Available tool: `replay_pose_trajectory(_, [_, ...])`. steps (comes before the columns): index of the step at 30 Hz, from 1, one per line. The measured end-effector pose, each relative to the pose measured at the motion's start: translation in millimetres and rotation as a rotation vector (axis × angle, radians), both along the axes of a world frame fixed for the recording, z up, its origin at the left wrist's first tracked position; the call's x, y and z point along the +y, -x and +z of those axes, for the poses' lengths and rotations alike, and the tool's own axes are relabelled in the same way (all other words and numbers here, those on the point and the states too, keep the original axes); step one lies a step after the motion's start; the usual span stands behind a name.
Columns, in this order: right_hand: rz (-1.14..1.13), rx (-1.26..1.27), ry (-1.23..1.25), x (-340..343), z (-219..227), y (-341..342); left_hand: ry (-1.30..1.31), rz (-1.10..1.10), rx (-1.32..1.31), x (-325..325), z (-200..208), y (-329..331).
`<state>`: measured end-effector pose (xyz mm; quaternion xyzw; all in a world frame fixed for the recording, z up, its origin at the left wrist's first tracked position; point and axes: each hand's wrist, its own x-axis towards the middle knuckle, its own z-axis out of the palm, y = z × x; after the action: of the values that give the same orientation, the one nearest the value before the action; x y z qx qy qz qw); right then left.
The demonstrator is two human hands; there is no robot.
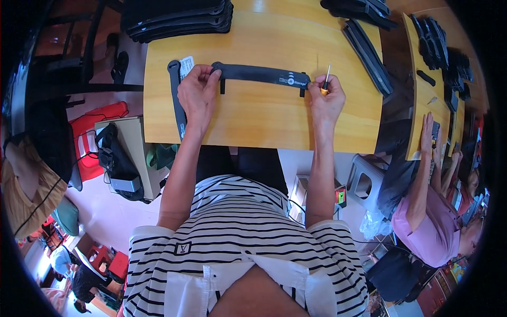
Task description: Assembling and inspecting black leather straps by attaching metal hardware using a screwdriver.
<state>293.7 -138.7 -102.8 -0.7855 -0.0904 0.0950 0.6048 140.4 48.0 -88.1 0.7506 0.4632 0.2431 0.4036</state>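
Observation:
A black strap (pixel 253 73) with pale printing near its right end stretches between my hands above the yellow wooden table (pixel 253 119). My left hand (pixel 196 100) pinches its left end, where a round tab shows. At the strap's right end, my right hand (pixel 327 103) is closed on the strap and also on a small pointed tool (pixel 324 91) with a yellow handle; its thin metal shaft points away from me. Short dark pieces hang below the strap near both ends. Beside my left hand, another black strap (pixel 175 87) lies lengthwise, with a white label (pixel 186 65) next to it.
Stacked black straps (pixel 179 24) sit at the table's far left. A long black bundle (pixel 368 55) lies along the right side. A person in a pink shirt (pixel 425 224) works at another table on the right. A grey stool (pixel 364 185) and a cardboard box (pixel 138 145) flank me.

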Motion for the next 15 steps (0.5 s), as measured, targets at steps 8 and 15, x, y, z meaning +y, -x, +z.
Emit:
replay_pose_trajectory(8, [-0.018, -0.14, 0.074, 1.3, 0.9, 2.0, -0.051, 0.008, 0.02, -5.5, 0.1, -2.7])
replay_pose_trajectory(15, [-0.031, -0.121, 0.124, 3.9, 5.3, 5.2, -0.191, -0.018, 0.006, -2.4, -2.6, 0.4])
